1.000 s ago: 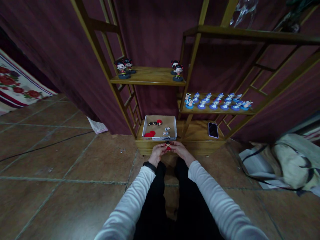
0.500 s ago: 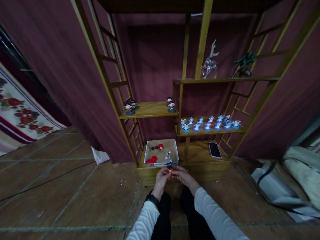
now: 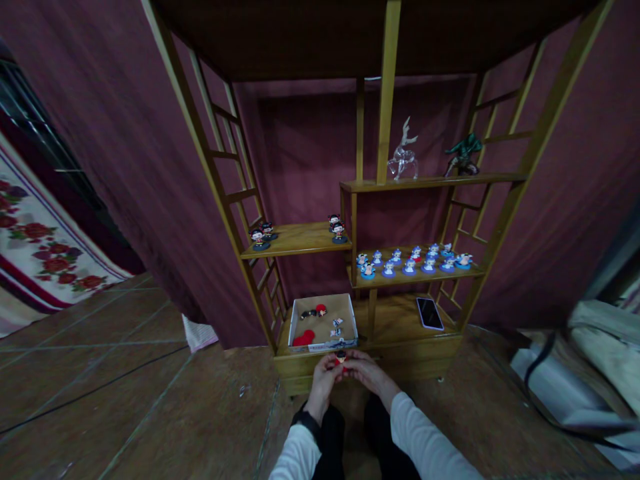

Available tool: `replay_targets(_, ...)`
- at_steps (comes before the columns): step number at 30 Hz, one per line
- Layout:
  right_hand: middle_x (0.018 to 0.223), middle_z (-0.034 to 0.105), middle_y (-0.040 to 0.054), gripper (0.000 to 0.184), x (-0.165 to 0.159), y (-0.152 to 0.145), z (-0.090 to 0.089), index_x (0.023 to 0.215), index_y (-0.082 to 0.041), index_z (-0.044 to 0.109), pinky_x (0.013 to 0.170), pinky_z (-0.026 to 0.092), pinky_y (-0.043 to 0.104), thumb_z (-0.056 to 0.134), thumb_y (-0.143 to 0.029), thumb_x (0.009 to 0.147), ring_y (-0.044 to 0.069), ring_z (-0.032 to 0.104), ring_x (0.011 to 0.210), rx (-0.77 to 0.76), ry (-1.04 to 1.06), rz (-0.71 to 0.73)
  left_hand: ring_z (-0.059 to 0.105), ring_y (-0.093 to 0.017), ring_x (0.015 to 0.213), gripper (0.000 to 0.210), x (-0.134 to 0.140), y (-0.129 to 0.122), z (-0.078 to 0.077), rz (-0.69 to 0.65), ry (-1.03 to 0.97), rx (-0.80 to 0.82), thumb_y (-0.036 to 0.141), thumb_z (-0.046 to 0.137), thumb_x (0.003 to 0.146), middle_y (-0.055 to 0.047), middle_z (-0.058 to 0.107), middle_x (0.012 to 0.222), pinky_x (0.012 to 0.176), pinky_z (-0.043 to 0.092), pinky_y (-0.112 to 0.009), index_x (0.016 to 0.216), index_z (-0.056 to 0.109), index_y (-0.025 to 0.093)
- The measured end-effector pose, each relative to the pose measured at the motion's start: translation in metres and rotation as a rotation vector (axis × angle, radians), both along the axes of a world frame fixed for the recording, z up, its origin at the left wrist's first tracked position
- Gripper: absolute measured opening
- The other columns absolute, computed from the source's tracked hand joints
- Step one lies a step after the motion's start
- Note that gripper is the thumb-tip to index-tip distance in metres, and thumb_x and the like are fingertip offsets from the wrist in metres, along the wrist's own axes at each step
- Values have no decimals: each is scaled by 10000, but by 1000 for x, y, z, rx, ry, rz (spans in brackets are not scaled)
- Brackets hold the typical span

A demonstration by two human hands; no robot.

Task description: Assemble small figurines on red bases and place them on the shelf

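Between my two hands is a small figurine (image 3: 341, 358) with a black top and a red body or base. My left hand (image 3: 324, 379) pinches it from the left, and my right hand (image 3: 367, 372) grips it from the right. Fingers cover much of its lower part. Just beyond my hands stands a shallow open cardboard box (image 3: 324, 303) on the lowest shelf. In it lie red round pieces (image 3: 304, 338), a red-and-black piece (image 3: 321, 311), dark pieces (image 3: 309, 314) and small black-and-white pieces (image 3: 336, 331).
A wooden display rack (image 3: 385, 100) fills the view ahead. Several blue-based figurines (image 3: 409, 267) line its right middle shelf, dark-based ones (image 3: 339, 232) the left shelf. A glass deer (image 3: 403, 157) and green statue (image 3: 465, 157) stand higher. A phone (image 3: 430, 313) lies at lower right.
My view has tilted upward, so the rack and my hands appear lower in the picture. Both hands keep hold of the figurine in front of the box.
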State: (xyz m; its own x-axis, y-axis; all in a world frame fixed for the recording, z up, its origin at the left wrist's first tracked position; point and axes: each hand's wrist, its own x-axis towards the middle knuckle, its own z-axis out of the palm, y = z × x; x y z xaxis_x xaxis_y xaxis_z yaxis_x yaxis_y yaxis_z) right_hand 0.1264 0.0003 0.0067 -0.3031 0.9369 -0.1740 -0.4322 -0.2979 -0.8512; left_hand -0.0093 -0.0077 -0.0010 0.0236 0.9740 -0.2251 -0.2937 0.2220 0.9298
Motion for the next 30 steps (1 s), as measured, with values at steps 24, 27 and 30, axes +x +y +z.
replay_targets(24, 779, 677, 24, 322, 2, -4, 2, 792, -166, 664, 636, 466, 264, 804, -274, 523, 139, 621, 675, 17, 20, 20, 572, -157, 665, 318, -11, -5, 19, -166, 418, 317, 284, 735, 598, -38, 667, 730, 668, 438, -261, 877, 677, 141)
replay_targets(27, 774, 676, 24, 320, 2, -5, 3, 790, -173, 672, 629, 458, 268, 805, -276, 518, 136, 611, 652, 27, 5, 39, 567, -157, 644, 263, -12, -7, 21, -164, 442, 299, 274, 730, 601, -29, 652, 684, 652, 432, -256, 818, 672, 138)
replay_targets(30, 774, 675, 18, 319, 2, -5, 3, 783, -184, 673, 631, 455, 276, 808, -268, 507, 138, 608, 648, 27, 0, 34, 571, -157, 636, 288, -11, -8, 21, -139, 417, 250, 263, 753, 565, -24, 648, 673, 643, 437, -254, 809, 660, 143)
